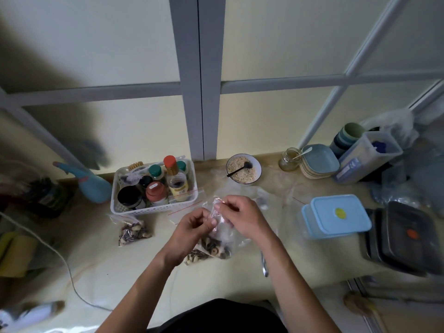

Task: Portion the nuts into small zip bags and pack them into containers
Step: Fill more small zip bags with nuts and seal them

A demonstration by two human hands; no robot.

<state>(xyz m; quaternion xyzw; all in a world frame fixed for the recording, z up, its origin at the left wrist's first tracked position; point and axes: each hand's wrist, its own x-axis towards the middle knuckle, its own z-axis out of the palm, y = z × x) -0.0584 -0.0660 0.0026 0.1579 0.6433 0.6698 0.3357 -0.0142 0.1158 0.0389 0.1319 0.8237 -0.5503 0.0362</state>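
My fingers (212, 222) of the left hand (192, 229) pinch the top edge of a small zip bag (221, 236), and my right hand (240, 217) pinches the same red-striped edge a little higher, thumb and forefinger closed on the plastic. The bag hangs between my hands with nuts (213, 246) gathered in its bottom, which rests on the bench (108, 260). To the left lies another filled bag (133, 230), just in front of a white basket (153, 207) of bottles and jars. Behind my hands stands a bowl (243, 169) of crumbs with a black spoon in it. To the right sits a blue lidded container (336, 216), beside a dark stack of trays (403, 239).
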